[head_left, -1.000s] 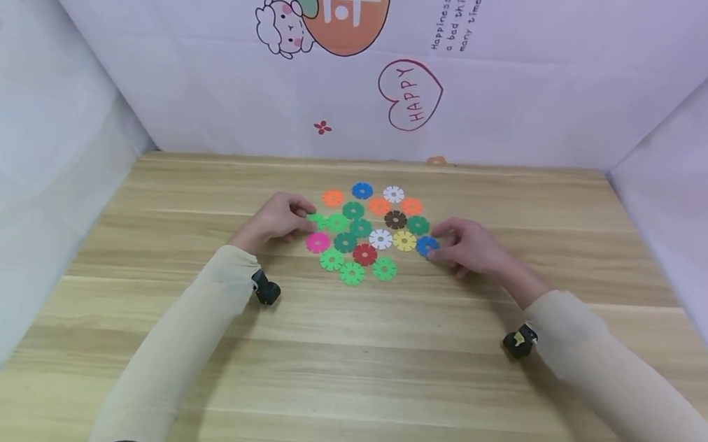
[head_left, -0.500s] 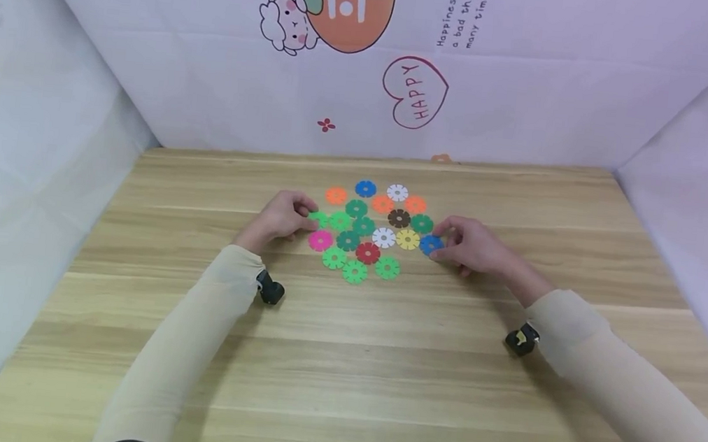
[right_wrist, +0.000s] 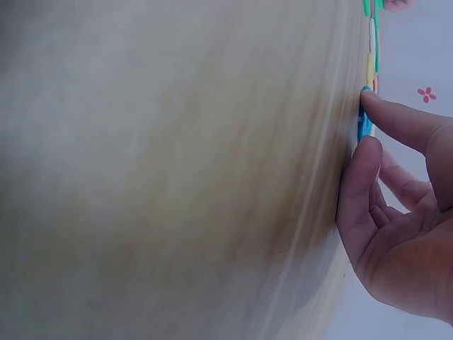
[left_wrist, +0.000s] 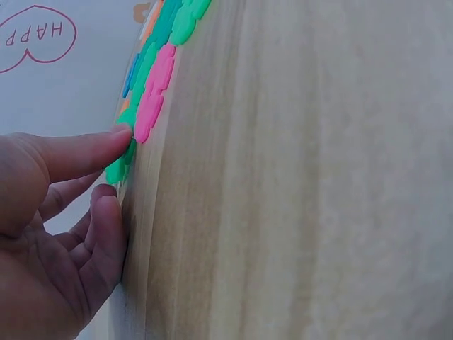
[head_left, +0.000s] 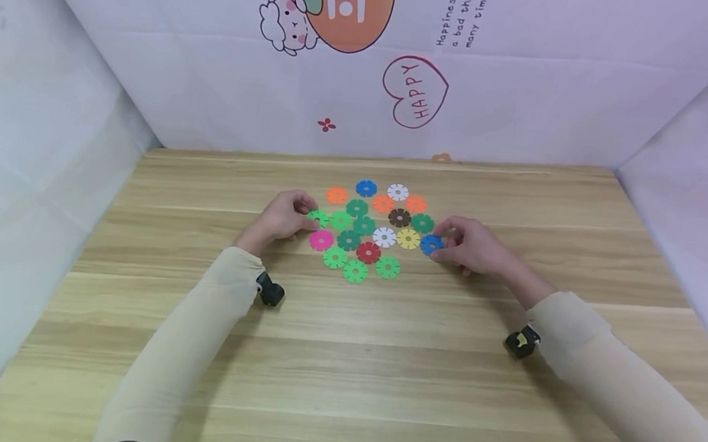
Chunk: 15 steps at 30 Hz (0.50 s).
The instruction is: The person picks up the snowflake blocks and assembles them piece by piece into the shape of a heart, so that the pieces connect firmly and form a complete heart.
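A flat cluster of notched plastic snowflake discs lies on the wooden table (head_left: 367, 362). At its left edge my left hand (head_left: 285, 215) pinches a light green disc (head_left: 318, 218) between thumb and index finger. The left wrist view shows the thumb on that green disc (left_wrist: 115, 172), beside a pink disc (left_wrist: 150, 113). My right hand (head_left: 473, 245) pinches a blue disc (head_left: 431, 244) at the cluster's right edge. In the right wrist view, the thumb touches the blue disc (right_wrist: 365, 126), seen edge-on. Both discs stay flat with the others.
Between the hands lie a brown disc (head_left: 399, 217), a red disc (head_left: 368, 252), a yellow disc (head_left: 408, 238) and several green, white and orange ones. A printed cloth wall (head_left: 515, 109) rises behind the table, with white walls at both sides.
The head view has shifted slightly. Both hands stay at the same discs, and a little more of the light green disc shows by the left fingers.
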Each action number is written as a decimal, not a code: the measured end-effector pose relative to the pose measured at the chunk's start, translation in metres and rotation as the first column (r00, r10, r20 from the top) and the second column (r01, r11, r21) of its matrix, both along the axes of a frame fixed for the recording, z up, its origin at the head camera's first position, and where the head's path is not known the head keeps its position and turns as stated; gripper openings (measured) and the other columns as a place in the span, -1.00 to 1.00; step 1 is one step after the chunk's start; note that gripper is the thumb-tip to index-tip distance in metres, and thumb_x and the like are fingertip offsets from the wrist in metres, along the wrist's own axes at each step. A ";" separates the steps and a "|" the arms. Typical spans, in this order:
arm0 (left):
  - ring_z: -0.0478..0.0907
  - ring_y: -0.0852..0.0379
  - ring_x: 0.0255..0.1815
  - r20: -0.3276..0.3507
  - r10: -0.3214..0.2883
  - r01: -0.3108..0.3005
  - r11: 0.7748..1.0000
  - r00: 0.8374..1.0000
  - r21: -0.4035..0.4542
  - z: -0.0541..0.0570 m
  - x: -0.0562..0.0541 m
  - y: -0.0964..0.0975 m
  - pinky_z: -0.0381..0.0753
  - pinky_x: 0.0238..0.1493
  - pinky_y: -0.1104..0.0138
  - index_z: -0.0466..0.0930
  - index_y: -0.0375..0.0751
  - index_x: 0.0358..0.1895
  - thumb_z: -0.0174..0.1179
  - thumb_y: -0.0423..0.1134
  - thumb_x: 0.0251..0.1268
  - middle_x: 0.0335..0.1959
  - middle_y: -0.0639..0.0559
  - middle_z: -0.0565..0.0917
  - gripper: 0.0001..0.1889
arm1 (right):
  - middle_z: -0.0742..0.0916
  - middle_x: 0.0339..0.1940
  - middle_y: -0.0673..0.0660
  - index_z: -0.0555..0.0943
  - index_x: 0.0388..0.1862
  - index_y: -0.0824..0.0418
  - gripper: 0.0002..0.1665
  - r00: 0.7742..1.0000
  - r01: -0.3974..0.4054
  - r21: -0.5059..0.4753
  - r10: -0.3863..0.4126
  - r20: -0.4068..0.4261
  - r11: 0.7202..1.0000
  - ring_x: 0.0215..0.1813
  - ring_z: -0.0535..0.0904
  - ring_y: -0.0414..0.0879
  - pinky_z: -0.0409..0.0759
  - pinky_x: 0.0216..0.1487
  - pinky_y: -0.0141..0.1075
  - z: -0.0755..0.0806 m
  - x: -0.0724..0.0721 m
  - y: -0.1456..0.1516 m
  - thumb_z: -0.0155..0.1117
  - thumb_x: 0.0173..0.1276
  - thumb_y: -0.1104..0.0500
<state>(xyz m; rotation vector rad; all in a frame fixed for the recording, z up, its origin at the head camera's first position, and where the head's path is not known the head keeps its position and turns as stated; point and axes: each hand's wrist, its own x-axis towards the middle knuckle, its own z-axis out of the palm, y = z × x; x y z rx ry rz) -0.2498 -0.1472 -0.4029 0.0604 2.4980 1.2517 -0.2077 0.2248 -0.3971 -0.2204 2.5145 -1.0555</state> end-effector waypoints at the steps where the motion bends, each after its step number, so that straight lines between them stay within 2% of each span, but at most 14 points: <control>1: 0.42 0.12 -0.44 -0.006 -0.002 0.002 1.000 1.000 0.000 0.000 0.001 0.000 0.53 -0.46 0.38 0.54 -0.29 0.18 0.36 -0.35 0.41 0.05 -0.15 0.48 -0.65 | 0.61 -0.26 0.17 0.56 0.23 0.21 -0.52 1.000 0.000 -0.002 0.000 -0.005 1.000 -0.50 0.53 -0.08 0.60 -0.55 -0.28 0.001 0.001 0.000 0.49 0.40 0.17; 9: 0.43 0.09 -0.45 -0.026 0.027 -0.026 1.000 0.999 0.015 -0.004 0.001 -0.001 0.53 -0.47 0.35 0.51 -0.23 0.14 0.38 -0.37 0.39 0.00 -0.14 0.50 -0.66 | 0.63 -0.05 0.29 0.52 0.22 0.19 -0.54 0.999 -0.006 -0.007 0.006 -0.047 1.000 -0.50 0.55 -0.03 0.63 -0.51 -0.26 0.004 0.006 -0.004 0.46 0.41 0.24; 15: 0.45 0.07 -0.45 -0.032 0.043 -0.042 0.998 0.999 0.036 -0.005 0.002 -0.002 0.54 -0.49 0.35 0.53 -0.24 0.16 0.39 -0.37 0.37 0.01 -0.16 0.55 -0.64 | 0.65 -0.09 0.28 0.53 0.17 0.20 -0.61 0.998 -0.004 -0.038 0.002 -0.059 0.999 -0.45 0.59 -0.01 0.64 -0.48 -0.26 0.001 0.007 -0.004 0.42 0.43 0.27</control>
